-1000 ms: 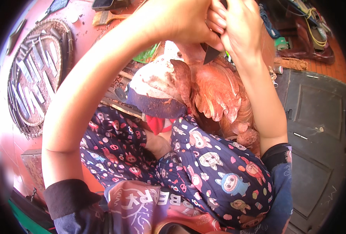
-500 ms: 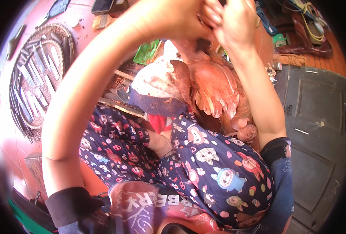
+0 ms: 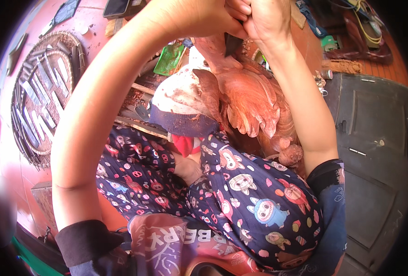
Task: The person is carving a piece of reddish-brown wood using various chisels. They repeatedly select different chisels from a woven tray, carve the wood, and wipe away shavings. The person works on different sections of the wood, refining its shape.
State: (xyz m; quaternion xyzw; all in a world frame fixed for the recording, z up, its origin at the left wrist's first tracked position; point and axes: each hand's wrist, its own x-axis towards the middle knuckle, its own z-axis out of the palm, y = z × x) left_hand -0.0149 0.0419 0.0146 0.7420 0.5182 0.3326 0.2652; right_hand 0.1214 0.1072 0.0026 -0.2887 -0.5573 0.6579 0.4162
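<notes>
At the upper edge my left hand (image 3: 215, 17) and my right hand (image 3: 269, 20) are closed and pressed together. A dark, flat blade, which looks like a carving chisel (image 3: 233, 44), juts out below them, its lower end against the wood. My fingers hide its handle. Beneath lies a reddish wood carving (image 3: 250, 99) with layered, feather-like grooves and scalloped edges. A rounded knob (image 3: 290, 154) sticks out at its lower right. To its left, a white cloth bundle (image 3: 178, 94) with a dark band, dusted with wood crumbs, leans on the carving near my legs.
A round woven tray (image 3: 77, 48) of many chisels lies at left. A green dustpan-like piece (image 3: 169, 60) and wood strips (image 3: 142, 126) sit among shavings. A phone (image 3: 117, 7) rests at the top. A dark panelled cabinet door (image 3: 374, 142) fills the right; a green object (image 3: 329, 43) is beyond.
Both closed hands have shifted slightly left and upward in the picture. More of the dark blade shows below them. The carving appears little changed.
</notes>
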